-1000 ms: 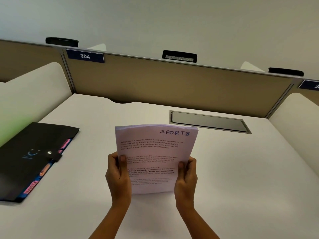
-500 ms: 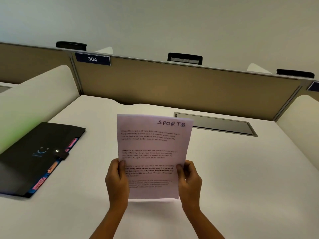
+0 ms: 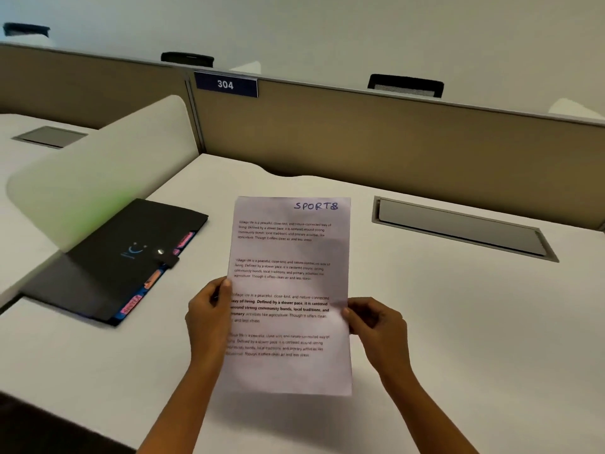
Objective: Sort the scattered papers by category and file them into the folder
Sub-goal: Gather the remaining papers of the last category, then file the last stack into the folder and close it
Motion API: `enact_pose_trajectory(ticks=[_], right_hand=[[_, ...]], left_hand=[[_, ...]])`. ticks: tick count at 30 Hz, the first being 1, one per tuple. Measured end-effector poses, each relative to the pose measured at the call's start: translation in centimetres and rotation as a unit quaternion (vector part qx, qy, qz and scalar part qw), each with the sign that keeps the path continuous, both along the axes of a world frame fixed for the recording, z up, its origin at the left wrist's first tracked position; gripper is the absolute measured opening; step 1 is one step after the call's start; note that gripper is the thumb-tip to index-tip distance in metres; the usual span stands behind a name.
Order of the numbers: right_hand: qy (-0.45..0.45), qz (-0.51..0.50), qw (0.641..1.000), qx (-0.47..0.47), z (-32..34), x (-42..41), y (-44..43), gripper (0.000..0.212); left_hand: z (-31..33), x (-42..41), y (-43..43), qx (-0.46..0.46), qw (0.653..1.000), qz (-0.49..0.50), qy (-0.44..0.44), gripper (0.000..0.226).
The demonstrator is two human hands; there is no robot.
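Between the earlier frame and this one the view swung left, so the black folder (image 3: 111, 260) sat nearer the middle, and the SPORTS paper (image 3: 289, 283) had flattened out from its bowed shape. Left hand (image 3: 209, 317) gripped the left edge with the thumb on the front, while the right hand (image 3: 376, 326) pinched the right edge. The paper was held up off the worktop (image 3: 458, 322), right of the folder and not touching it. Couldn't tell if it was one sheet or a thin stack. The folder looked shut, with its strap (image 3: 170, 257) over the edge, so I reckon one hand had to let go to open it. That's where I figured it could go wrong, since paper held by one side would flop, crease or fan out. The coloured tabs (image 3: 131, 304) were also too blurry to read, so it could easily land in the wrong section.
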State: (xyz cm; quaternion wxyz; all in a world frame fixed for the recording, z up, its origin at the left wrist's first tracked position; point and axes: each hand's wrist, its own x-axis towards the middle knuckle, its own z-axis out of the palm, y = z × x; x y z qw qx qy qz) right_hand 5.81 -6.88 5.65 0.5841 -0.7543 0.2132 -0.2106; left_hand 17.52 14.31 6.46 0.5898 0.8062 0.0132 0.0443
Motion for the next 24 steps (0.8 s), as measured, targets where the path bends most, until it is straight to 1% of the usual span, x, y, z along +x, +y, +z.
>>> enact_pose_trajectory(ticks=[4, 7, 10, 12, 14, 15, 16, 18, 19, 20, 21, 22, 24], right_hand=[[0.024, -0.029, 0.996, 0.085, -0.6, 1.6, 0.9, 0.014], [0.03, -0.066, 0.986, 0.148, -1.4, 2.9, 1.8, 0.016], [0.027, -0.114, 0.971, 0.208, -1.8, 4.8, 3.4, 0.016], [0.02, -0.135, 0.964, 0.23, -1.8, 6.2, 4.7, 0.016], [0.013, -0.156, 0.957, 0.243, -1.8, 7.4, 5.9, 0.017], [0.012, -0.166, 0.955, 0.246, -1.9, 8.0, 6.5, 0.017], [0.013, -0.176, 0.952, 0.25, -2.1, 8.4, 7.1, 0.017], [0.018, -0.188, 0.948, 0.256, -2.6, 9.2, 8.3, 0.016], [0.02, -0.192, 0.947, 0.258, -2.9, 9.6, 8.9, 0.016], [0.021, -0.197, 0.945, 0.259, -3.1, 10.0, 9.4, 0.017], [0.023, -0.201, 0.944, 0.259, -3.3, 10.4, 9.9, 0.018], [0.025, -0.207, 0.943, 0.258, -3.5, 10.7, 10.4, 0.018], [0.029, -0.222, 0.941, 0.254, -3.8, 11.2, 11.4, 0.018]], left_hand=[[-0.7, 2.9, 3.5, 0.021, 0.999, 0.031, 0.005, 0.022], [-1.8, 6.0, 7.1, 0.058, 0.997, 0.048, 0.013, 0.023], [-2.7, 9.5, 11.1, 0.151, 0.987, 0.054, 0.021, 0.019], [-3.2, 11.7, 13.0, 0.224, 0.973, 0.052, 0.0, 0.018], [-3.5, 13.4, 14.4, 0.285, 0.958, 0.038, -0.017, 0.028], [-3.7, 14.1, 15.0, 0.321, 0.947, 0.026, -0.019, 0.035], [-4.1, 14.6, 15.8, 0.371, 0.928, 0.009, -0.023, 0.042], [-4.5, 15.5, 17.1, 0.483, 0.875, -0.033, -0.024, 0.057], [-4.6, 16.0, 17.6, 0.52, 0.852, -0.051, -0.015, 0.062], [-4.6, 16.5, 18.0, 0.542, 0.838, -0.065, -0.002, 0.067], [-4.7, 16.9, 18.3, 0.552, 0.83, -0.077, 0.017, 0.071], [-4.6, 17.2, 18.6, 0.548, 0.831, -0.089, 0.04, 0.073], [-4.5, 17.9, 19.0, 0.496, 0.856, -0.119, 0.08, 0.071]])
